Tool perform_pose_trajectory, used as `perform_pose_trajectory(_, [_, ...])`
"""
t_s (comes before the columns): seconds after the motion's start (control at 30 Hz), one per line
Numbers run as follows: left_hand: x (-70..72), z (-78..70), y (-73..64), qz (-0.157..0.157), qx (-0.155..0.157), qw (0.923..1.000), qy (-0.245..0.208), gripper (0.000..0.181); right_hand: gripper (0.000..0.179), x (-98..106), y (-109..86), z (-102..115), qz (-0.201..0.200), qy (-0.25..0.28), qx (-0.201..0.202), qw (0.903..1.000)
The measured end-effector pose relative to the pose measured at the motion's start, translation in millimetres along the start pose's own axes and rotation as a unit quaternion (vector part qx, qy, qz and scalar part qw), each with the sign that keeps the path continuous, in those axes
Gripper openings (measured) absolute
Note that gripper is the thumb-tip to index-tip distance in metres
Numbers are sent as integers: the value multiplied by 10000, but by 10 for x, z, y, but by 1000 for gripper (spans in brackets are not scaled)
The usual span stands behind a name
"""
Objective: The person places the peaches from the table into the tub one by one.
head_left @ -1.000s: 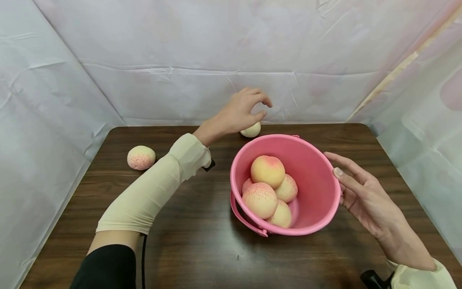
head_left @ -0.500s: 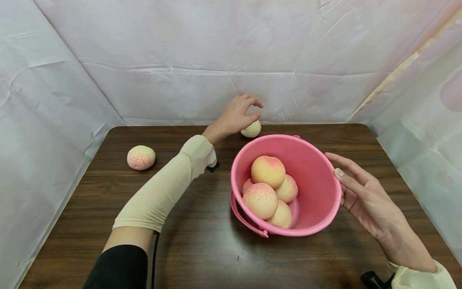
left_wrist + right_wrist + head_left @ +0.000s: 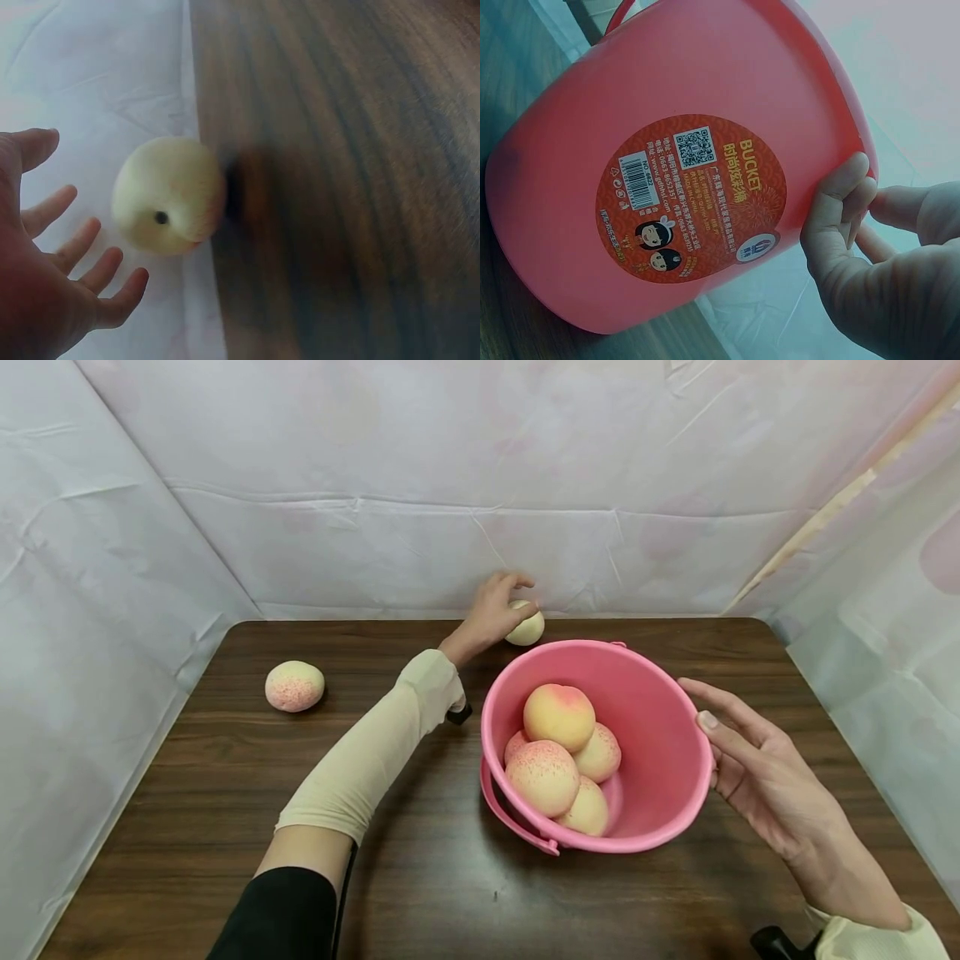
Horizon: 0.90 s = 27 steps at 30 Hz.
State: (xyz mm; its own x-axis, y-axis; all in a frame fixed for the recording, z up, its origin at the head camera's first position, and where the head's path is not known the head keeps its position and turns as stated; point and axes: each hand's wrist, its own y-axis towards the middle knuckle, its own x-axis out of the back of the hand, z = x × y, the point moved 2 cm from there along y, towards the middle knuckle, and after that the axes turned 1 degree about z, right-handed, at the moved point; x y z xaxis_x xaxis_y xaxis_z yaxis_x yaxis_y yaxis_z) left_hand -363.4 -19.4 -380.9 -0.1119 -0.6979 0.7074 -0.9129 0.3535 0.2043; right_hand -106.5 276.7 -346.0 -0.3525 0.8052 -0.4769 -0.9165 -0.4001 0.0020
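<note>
A pale peach [image 3: 528, 629] sits at the table's back edge. My left hand [image 3: 489, 612] reaches over it, fingers spread and loosely bent. In the left wrist view a gap shows between those fingertips [image 3: 135, 281] and the same peach [image 3: 169, 187], whose dark stem hole is visible. My right hand [image 3: 783, 789] pinches the rim of a pink bucket [image 3: 660, 752], thumb at the rim and fingers against the outside wall. The bucket's mouth tilts toward me. Several peaches [image 3: 558, 717], yellow and speckled pink, lie inside it.
Another speckled peach [image 3: 295, 686] lies at the left on the dark wooden table [image 3: 435, 877]. White sheeting [image 3: 375, 552] rises right behind the back edge and along both sides. The bucket's handle [image 3: 517, 822] hangs down on its near left side.
My left hand has lowered and drawn slightly left and nearer, coming down over the peach at the back edge. My right hand and the bucket stay practically where they were.
</note>
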Motion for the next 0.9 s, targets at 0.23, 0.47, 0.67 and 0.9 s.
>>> perform_pose_trajectory(0.23, [-145,122,-4,4,157,9994,-311,49,51,-14,-5,-1,31,9,17,10000])
perform_pose_trajectory(0.47, [-246,236,-30,118,338,9976,-587,51,51,-24,-8,-3,16,-6,22,10000])
perform_pose_trajectory(0.67, [-310,290,-41,127,315,9966,-750,60,51,-31,-6,-5,56,33,44,10000])
perform_pose_trajectory(0.9, [-343,290,-74,-15,252,9965,-795,64,51,-33,-2,-9,26,5,19,10000])
